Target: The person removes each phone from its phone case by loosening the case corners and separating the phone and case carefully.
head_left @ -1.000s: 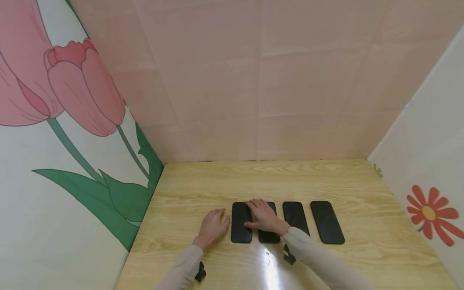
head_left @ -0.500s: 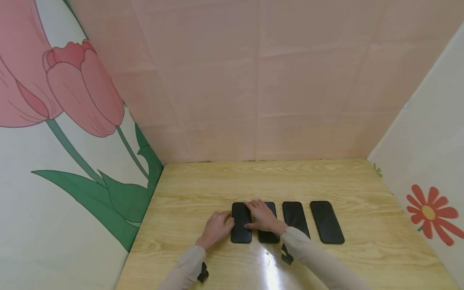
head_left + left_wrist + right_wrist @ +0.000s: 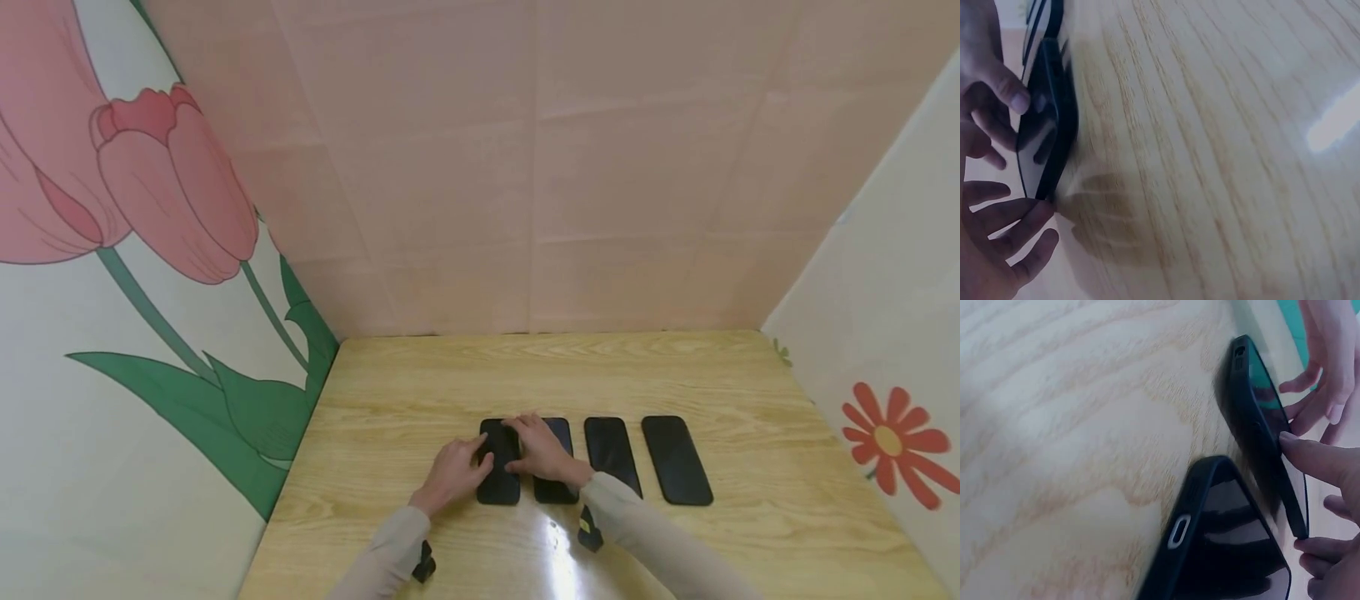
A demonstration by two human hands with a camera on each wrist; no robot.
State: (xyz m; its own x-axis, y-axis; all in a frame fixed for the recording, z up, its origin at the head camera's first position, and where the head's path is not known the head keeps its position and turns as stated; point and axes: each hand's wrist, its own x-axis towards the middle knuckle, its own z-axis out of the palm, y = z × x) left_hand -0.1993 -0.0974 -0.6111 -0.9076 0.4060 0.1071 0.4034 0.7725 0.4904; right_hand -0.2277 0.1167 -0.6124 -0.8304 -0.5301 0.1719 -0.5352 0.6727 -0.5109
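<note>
Several dark smartphones lie in a row on the wooden table, and both hands are at the leftmost phone (image 3: pixel 501 487). My left hand (image 3: pixel 453 473) reaches over its left edge, with the thumb and forefinger spread above the screen. My right hand (image 3: pixel 545 450) covers part of the second phone (image 3: pixel 557 492) and touches the right side of the leftmost one. In the right wrist view, the right thumb (image 3: pixel 1317 457) meets that phone's long edge while the other fingers (image 3: pixel 1329 556) bend near its corner. A charging port shows on the second phone (image 3: pixel 1229 550).
Farther right lie a third phone (image 3: pixel 611 450) and a fourth phone (image 3: pixel 677 458). The wooden table (image 3: pixel 420 375) ends at a pink back wall (image 3: pixel 420 275). Painted side panels stand left and right. Light glares on the tabletop near the wrists.
My left hand has moved right, from beside the leftmost phone to over its left edge. My right hand has shifted slightly left. The phones look almost unmoved.
</note>
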